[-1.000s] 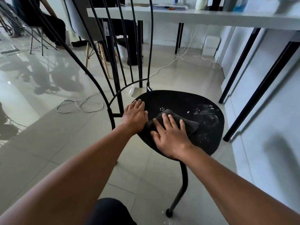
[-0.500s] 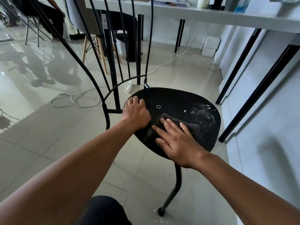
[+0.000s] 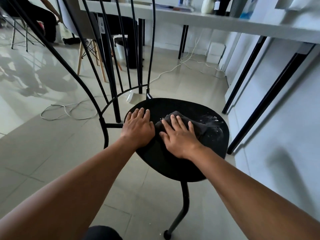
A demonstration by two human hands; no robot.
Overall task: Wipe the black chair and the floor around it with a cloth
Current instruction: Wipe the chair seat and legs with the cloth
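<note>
The black chair [image 3: 173,163] stands in the middle of the view, its round seat facing me and its thin metal back bars rising at upper left. A dark cloth [image 3: 199,127] lies bunched on the seat's centre. My right hand [image 3: 178,135] presses flat on the cloth with straight, spread fingers. My left hand [image 3: 138,127] rests flat on the seat's left edge beside it. White dust and smears [image 3: 212,121] cover the seat's right side, just past the cloth.
Grey floor tiles [image 3: 52,153] surround the chair. A coiled white cable [image 3: 69,110] lies at left. A white desk [image 3: 207,19] with black legs [image 3: 259,108] stands close at right. Another chair with wooden legs [image 3: 91,54] and a seated person are behind.
My right hand has slid the cloth toward the back and right of the seat, nearer the white dust. My left hand stays flat on the seat's left edge.
</note>
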